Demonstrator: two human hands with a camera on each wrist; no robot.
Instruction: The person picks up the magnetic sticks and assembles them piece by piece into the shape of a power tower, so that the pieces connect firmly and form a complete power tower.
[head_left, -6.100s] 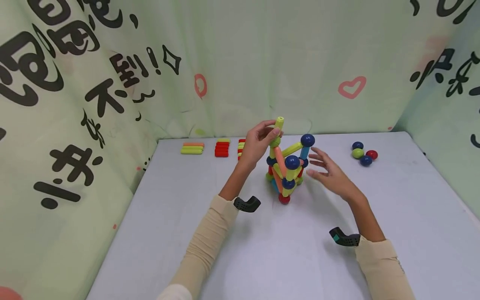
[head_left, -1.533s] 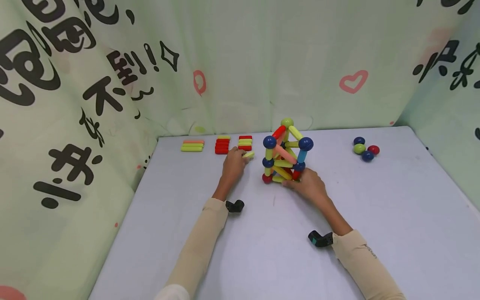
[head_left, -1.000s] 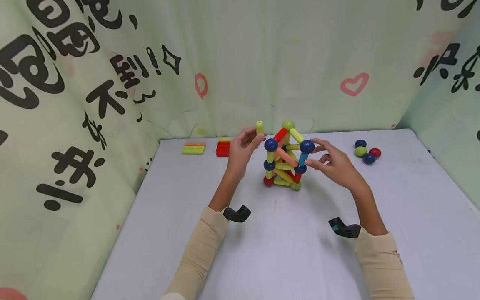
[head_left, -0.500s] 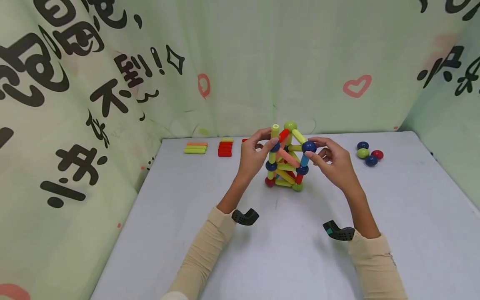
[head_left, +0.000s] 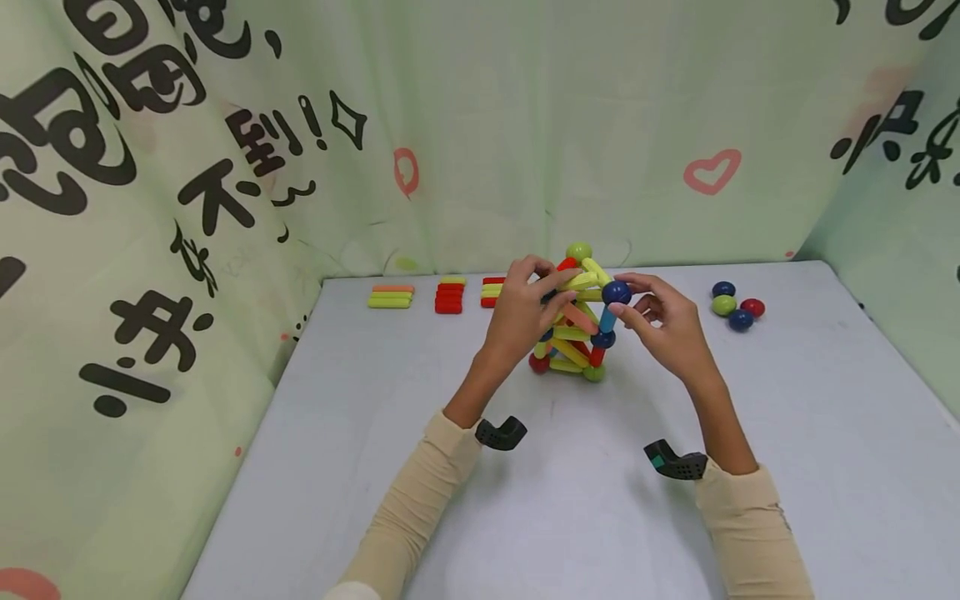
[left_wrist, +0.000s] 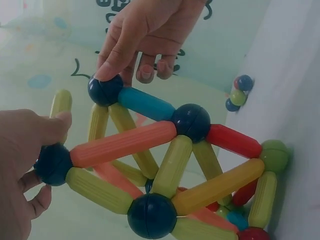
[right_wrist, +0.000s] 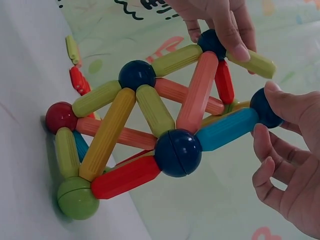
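A tower of magnetic sticks and balls stands upright on the table. My left hand is at its upper left corner and pinches a yellow-green magnetic stick beside a navy ball. In the right wrist view the stick's free end points toward the opposite navy ball, with a gap between. My right hand pinches that right-hand ball, on top of a blue stick, between thumb and fingers. A green ball tops the tower. Whether the held stick touches the left ball is hidden by my fingers.
Yellow-green and orange sticks lie at the back left, beside a row of mostly red sticks. A third row is partly behind my left hand. Several loose balls sit at the back right. A curtain hangs behind the table.
My left hand took a yellow-green stick from the back row and carried it to the tower's left ball. The stick has tipped from upright toward the right. My right hand moved up to the right ball.
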